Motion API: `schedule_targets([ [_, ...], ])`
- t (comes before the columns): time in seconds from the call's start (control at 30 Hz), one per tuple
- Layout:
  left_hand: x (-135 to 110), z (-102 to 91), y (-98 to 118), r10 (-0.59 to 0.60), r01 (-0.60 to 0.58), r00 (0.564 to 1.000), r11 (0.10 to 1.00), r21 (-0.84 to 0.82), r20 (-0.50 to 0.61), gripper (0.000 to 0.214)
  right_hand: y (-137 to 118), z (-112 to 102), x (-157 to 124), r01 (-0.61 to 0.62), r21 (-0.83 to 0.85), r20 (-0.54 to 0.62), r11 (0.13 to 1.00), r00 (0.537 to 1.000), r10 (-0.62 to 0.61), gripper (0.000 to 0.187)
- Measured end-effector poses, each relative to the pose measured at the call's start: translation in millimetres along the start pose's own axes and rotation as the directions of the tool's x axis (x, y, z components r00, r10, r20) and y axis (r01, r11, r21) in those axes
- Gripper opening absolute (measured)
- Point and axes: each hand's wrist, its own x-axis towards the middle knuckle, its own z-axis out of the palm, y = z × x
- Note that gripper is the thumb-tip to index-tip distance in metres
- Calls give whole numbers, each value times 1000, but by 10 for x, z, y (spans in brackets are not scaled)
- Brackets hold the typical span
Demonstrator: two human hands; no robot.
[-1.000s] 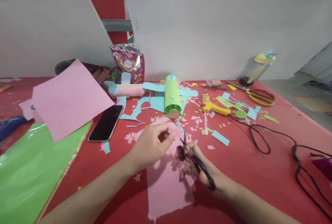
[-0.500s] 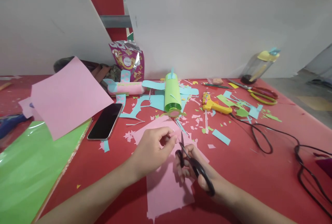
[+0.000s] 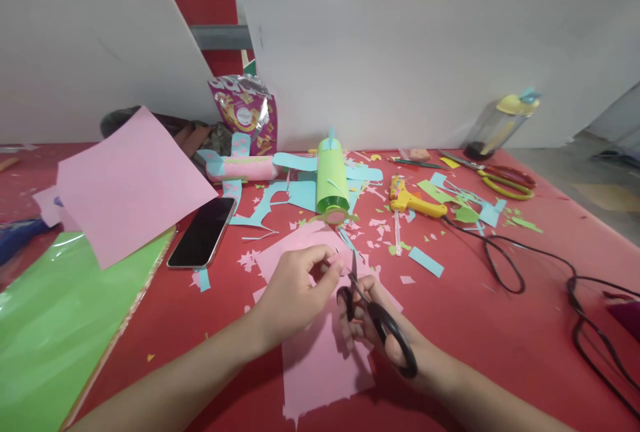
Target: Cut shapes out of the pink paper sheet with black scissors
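Observation:
Between thumb and fingers, my left hand (image 3: 303, 289) pinches a small pink paper piece (image 3: 338, 261). My right hand (image 3: 373, 315) is closed through the handles of black-handled scissors (image 3: 393, 339), whose blades point up beside that piece. Below both hands lie pink paper sheets (image 3: 325, 379) with ragged edges. Just beyond stands a green paper tube (image 3: 331, 175) with light-blue wing-like strips and a round pink piece at its near end. A pink paper tube (image 3: 247, 168) with blue spotted pieces lies to its left.
A yellow glue gun (image 3: 417, 205) trails a black cord (image 3: 510, 279) rightward. Larger scissors (image 3: 505, 181) and a bottle (image 3: 503, 127) are at back right. On the left are a phone (image 3: 203, 233), a pink sheet (image 3: 135, 189) and a green pack (image 3: 65, 325). Paper scraps litter the red table.
The scissor blades look closer together and have shifted slightly right of the pink piece. My left hand keeps its pinch, almost unmoved.

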Motion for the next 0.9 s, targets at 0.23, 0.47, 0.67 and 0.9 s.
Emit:
schedule_targets([
  [0.23,-11,36,-19,-7,6,1000,999,-54,-27,25,7,40,22,94,5,-19,996,995,-94,56],
  [0.47,-15,28,-20,11,-12,999,1000,-22,-33,25,44,2,45,45,22,-23,999,999,-45,60],
  [0.67,-14,1,8,48,-47,998,999,10,-32,25,-74,43,-38,55,25,-19,998,998,-55,53],
  [0.9,5,-52,5,86,-85,996,993,79,-16,23,-216,101,-72,57,30,70,998,996,-59,48],
])
